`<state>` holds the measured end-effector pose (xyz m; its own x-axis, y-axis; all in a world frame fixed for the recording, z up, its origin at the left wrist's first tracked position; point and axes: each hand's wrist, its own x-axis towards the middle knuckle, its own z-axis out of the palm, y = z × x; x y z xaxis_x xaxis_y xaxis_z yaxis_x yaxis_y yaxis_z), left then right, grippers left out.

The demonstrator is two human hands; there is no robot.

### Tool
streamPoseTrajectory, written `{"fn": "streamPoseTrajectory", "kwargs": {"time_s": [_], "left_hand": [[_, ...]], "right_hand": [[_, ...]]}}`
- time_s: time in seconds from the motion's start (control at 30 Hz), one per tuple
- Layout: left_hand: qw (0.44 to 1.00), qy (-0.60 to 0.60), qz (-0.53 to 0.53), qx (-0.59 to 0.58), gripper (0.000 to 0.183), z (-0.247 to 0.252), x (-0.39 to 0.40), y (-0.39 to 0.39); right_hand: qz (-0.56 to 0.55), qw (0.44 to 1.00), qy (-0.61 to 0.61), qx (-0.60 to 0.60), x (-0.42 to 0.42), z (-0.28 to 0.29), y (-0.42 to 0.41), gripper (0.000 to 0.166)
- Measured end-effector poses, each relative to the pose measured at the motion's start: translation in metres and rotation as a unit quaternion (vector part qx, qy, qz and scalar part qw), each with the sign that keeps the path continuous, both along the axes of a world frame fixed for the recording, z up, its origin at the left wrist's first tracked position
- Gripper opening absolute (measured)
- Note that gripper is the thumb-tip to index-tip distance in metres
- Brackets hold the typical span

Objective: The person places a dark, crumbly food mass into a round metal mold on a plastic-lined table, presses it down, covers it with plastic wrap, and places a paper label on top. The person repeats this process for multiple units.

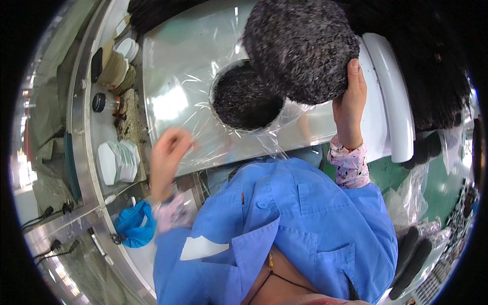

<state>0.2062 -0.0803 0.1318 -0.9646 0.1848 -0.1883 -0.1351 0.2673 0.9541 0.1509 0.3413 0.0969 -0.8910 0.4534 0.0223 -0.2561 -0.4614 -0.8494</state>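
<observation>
My right hand point(352, 91) grips the lower right side of a thick round bundle of dark fibres point(301, 49), whose speckled, cut-looking end faces me. The bundle is held up and overlaps the upper right of a round opening with a pale rim point(212, 100). Dark fibrous material point(244, 99) shows inside that opening. Clear plastic film point(190, 126) spreads in creases around the rim and over the worktop. To the left of the opening, my left hand point(169, 160) is blurred, with its fingers curled near the film. Whether it pinches anything cannot be made out.
A white roll point(392, 99) lies to the right, beside a mass of long black fibres point(431, 76). Along the left stand stacked white octagonal pieces point(118, 162), stacked brown cards point(114, 68), a black-lidded jar point(99, 102) and a blue plastic bag point(135, 225).
</observation>
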Motion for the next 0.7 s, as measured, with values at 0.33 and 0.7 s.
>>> {"fn": "streamPoseTrajectory", "kwargs": {"time_s": [0.33,0.7], "left_hand": [[0.966,0.055,0.219,-0.13,0.036,-0.008,0.086,-0.042],[0.967,0.183,0.147,0.094,0.079,-0.062,-0.072,0.088]], "right_hand": [[0.201,0.978,-0.043,0.02,-0.019,-0.017,-0.086,0.053],[0.308,0.941,-0.093,0.101,-0.02,-0.033,-0.089,0.058]]}}
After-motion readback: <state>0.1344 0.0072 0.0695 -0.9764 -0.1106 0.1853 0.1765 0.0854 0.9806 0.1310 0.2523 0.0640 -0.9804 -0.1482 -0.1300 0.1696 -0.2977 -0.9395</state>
